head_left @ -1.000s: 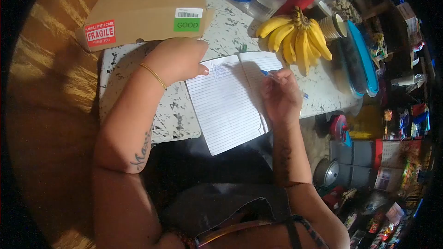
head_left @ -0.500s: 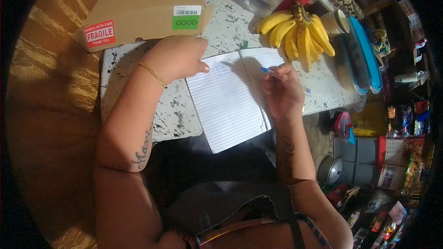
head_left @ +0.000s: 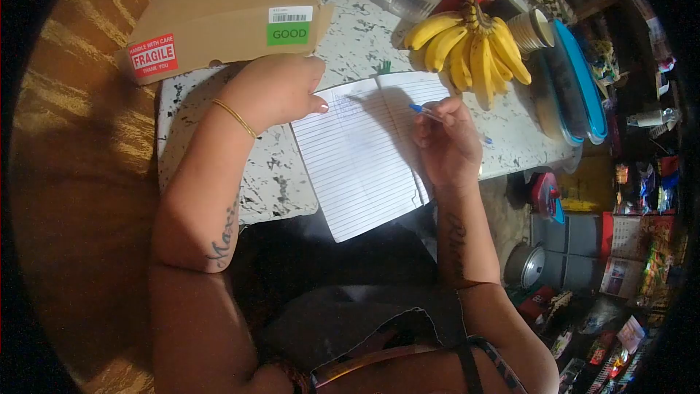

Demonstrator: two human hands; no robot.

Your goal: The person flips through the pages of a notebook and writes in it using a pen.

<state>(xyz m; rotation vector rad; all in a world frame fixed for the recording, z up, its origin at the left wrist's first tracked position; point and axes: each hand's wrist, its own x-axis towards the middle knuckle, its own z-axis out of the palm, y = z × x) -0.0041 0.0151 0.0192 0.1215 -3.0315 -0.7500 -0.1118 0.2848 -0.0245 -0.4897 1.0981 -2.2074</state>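
An open lined notebook (head_left: 357,168) lies at the table's front edge, with blue handwriting near the top of its left page. My right hand (head_left: 450,142) is closed around a pen (head_left: 425,111), its blue end pointing up and left over the right page. Beside the notebook's upper left edge rests my left hand (head_left: 281,91), thumb at the page margin; its other fingers are bent down and mostly hidden, so what they hold, if anything, does not show.
A cardboard box (head_left: 226,11) with FRAGILE and GOOD labels sits at the back left. Bananas (head_left: 477,55), paper cups (head_left: 530,31) and a blue-lidded container (head_left: 576,84) stand at the right. A metal pot (head_left: 525,266) is below the table's right side.
The view has shifted slightly. My right hand has turned a little, still with the pen in it. My left hand stays by the notebook's edge.
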